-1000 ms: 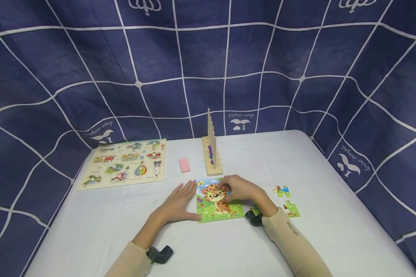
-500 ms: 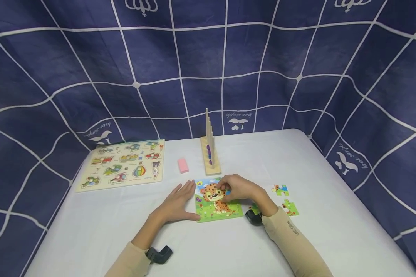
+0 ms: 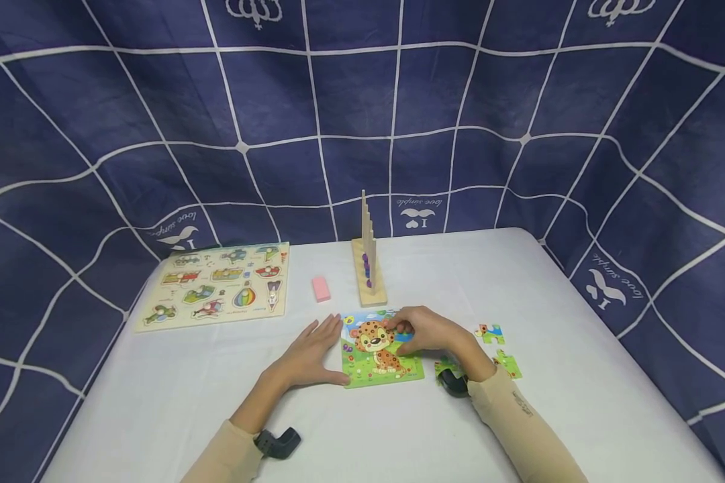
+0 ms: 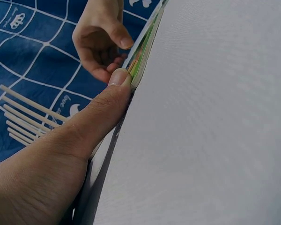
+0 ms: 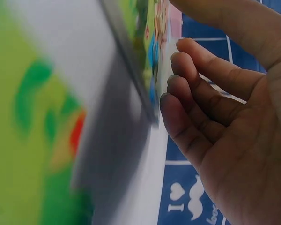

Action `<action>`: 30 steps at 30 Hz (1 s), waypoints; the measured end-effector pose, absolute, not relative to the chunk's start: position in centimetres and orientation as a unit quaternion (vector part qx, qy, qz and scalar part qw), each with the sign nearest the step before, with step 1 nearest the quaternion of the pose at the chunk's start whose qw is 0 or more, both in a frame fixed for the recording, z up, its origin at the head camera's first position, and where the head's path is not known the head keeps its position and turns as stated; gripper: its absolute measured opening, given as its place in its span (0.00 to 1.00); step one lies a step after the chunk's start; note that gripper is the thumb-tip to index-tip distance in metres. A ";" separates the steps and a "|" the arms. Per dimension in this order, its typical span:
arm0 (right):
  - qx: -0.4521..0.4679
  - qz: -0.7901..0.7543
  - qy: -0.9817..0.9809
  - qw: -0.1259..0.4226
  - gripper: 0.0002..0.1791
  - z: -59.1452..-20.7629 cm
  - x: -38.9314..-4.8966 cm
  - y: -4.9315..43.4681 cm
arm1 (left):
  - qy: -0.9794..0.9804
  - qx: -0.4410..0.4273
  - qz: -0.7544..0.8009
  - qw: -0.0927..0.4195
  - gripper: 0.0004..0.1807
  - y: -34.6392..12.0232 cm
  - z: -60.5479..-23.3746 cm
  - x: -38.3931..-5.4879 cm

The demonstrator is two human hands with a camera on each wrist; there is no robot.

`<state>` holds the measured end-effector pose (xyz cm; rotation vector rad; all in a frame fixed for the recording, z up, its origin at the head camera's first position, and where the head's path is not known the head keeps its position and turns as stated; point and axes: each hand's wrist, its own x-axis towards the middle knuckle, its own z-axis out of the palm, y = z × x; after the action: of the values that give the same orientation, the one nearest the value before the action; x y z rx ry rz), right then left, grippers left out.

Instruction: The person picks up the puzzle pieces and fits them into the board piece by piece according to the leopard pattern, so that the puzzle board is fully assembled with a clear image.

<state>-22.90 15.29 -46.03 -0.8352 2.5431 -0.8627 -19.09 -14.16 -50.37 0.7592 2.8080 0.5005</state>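
Note:
A square leopard jigsaw puzzle (image 3: 368, 370) lies flat on the white table. My left hand (image 3: 308, 355) rests at its left side with fingers spread; in the left wrist view the thumb (image 4: 117, 84) touches the board's edge. Over the puzzle's upper right part is my right hand (image 3: 429, 332), fingers loosely bent and thumb apart. The right wrist view shows these fingers (image 5: 192, 89) beside the board with nothing held. Loose jigsaw pieces lie to the right: one blue and orange (image 3: 491, 333), one green (image 3: 509, 364), and green pieces (image 3: 446, 367) partly under the right wrist.
Behind the puzzle stands a wooden peg rack (image 3: 374, 298) with upright rods and small purple and blue beads. A pink block (image 3: 321, 289) lies left of it. A wooden vehicle peg puzzle board (image 3: 217, 285) lies at the back left. A blue curtain (image 3: 362, 100) hangs behind the table.
My right hand has shifted slightly right over the puzzle, uncovering more of the leopard's ear and the board's right part. The left hand has stayed in place.

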 end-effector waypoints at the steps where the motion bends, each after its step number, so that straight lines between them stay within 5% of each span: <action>1: -0.292 -0.302 0.893 0.161 0.25 -46.0 -22.9 15.6 | 0.947 0.256 0.169 0.095 0.70 -14.2 -50.4 -19.1; 30: -0.171 -0.268 0.942 0.108 0.29 -45.6 -21.2 25.6 | 0.946 0.257 0.171 0.102 0.70 -14.2 -50.1 -19.2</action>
<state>-21.20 25.64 -45.64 -0.5030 2.7729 -0.7876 -19.16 -14.23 -50.10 0.7575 2.7922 0.5053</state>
